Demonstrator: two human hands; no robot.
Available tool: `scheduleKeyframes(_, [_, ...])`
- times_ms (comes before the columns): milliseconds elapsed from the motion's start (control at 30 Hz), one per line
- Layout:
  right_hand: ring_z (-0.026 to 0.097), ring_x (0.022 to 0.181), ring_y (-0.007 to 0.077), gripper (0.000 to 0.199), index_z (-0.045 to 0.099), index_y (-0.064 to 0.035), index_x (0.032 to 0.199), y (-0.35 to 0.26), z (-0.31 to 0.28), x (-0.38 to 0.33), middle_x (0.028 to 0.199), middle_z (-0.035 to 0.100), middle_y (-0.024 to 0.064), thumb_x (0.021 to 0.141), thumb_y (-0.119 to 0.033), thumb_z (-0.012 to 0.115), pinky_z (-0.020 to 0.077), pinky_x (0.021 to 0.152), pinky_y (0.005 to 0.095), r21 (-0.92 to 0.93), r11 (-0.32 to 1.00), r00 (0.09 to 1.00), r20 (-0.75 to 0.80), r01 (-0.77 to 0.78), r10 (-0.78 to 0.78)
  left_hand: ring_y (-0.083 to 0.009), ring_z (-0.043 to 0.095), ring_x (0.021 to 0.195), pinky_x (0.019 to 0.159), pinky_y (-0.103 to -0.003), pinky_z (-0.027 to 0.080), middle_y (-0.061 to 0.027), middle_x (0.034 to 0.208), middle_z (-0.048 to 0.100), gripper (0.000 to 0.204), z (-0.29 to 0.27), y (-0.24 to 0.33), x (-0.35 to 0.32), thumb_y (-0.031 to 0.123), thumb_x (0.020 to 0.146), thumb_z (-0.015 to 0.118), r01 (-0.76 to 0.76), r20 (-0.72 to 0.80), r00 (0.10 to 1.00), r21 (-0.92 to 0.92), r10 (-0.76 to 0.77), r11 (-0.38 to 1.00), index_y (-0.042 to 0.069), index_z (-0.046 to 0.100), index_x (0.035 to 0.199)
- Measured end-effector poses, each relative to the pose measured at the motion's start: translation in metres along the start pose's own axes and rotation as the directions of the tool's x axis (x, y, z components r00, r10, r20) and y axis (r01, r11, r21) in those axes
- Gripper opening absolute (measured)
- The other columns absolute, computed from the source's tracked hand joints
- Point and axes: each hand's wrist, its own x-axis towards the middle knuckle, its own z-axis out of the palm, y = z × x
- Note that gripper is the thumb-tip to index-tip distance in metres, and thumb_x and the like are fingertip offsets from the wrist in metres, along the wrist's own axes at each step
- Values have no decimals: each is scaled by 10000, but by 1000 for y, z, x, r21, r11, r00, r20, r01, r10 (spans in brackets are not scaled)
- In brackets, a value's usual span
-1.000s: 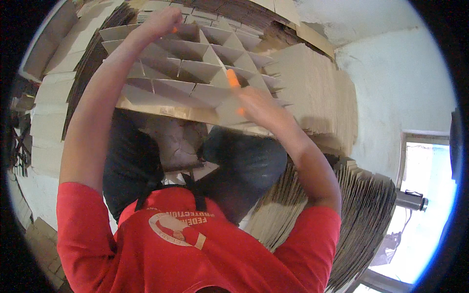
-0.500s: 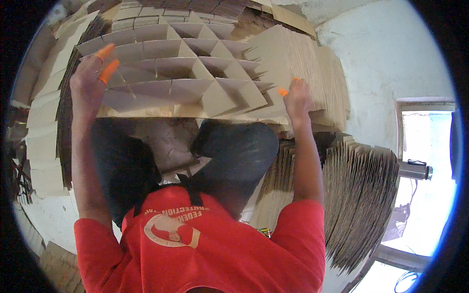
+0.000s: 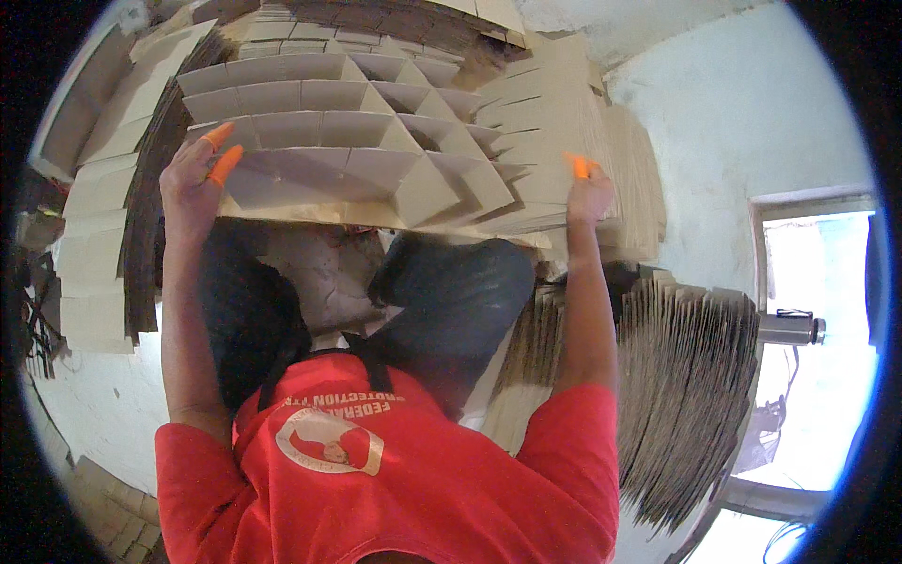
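Note:
In front of me stands a cardboard partition grid point(image 3: 310, 174), its long strips crossed by slanting ones that leave open cells. My left hand point(image 3: 191, 183) is beside the left end of the nearest long strips, with orange finger covers point(image 3: 224, 167) on its thumb and a finger. Those two digits are spread apart, and nothing shows between them. To the right, my right hand point(image 3: 590, 195) is over a stack of slotted cardboard sheets point(image 3: 540, 122). Its orange-covered fingertips are drawn together, and whether they pinch a sheet cannot be made out.
Upright cardboard pieces point(image 3: 681, 385) are packed in a thick row at lower right, below the wall. More cardboard stacks point(image 3: 94, 244) line the left side. Further bundles point(image 3: 291, 33) lie beyond the grid. A metal cylinder point(image 3: 789, 328) juts out by the bright opening.
My left hand has come nearer to me along the strip ends. My right hand has shifted right over the stack, and its fingertips have closed together. The view has tilted slightly.

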Motion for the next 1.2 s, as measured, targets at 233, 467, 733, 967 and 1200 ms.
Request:
scheduleKeyframes(233, [635, 957, 234, 404, 572, 42, 1253, -95, -108, 4, 1108, 672, 149, 870, -42, 665, 528, 861, 305, 253, 861, 822, -499, 441, -274, -248, 638, 836, 732, -320, 515, -102, 961, 690, 387, 0, 8, -6, 133, 754, 771, -113, 5, 994, -2, 113, 994, 54, 673, 1119])
scheduleKeyframes(467, [609, 1016, 118, 527, 588, -41, 1294, -172, -131, -17, 1164, 678, 60, 794, -71, 753, 488, 859, 282, 653, 533, 808, -221, 538, -545, -298, 618, 926, 815, -396, 494, -92, 976, 689, 353, 41, 19, -9, 164, 744, 763, -160, 187, 969, -8, 158, 987, 76, 671, 1073])
scheduleKeyframes(733, [621, 1027, 105, 503, 596, -100, 1297, -216, -111, -38, 1210, 656, 124, 812, -90, 732, 484, 851, 265, 639, 674, 831, 96, 371, -549, -295, 589, 812, 720, -397, 472, -78, 871, 679, 195, 63, 0, -11, 121, 746, 725, -252, 122, 959, -52, 256, 966, 83, 674, 931])
scheduleKeyframes(967, [594, 723, 116, 510, 603, -122, 1294, -218, -92, -32, 1016, 695, 173, 802, -104, 738, 501, 687, 289, 643, 565, 776, -74, 517, -626, -275, 573, 748, 687, -375, 455, -84, 736, 637, 152, 65, 6, -7, 87, 715, 715, -251, 101, 961, -63, 256, 966, 64, 652, 850])
scheduleKeyframes(1200, [652, 700, 295, 491, 587, -72, 1288, -233, -67, -50, 835, 671, 178, 814, -122, 708, 500, 642, 371, 654, 518, 694, -15, 551, -720, -274, 572, 742, 686, -379, 457, -86, 718, 625, 110, 65, 10, -4, 72, 716, 702, -209, 115, 969, -86, 218, 974, 53, 640, 805])
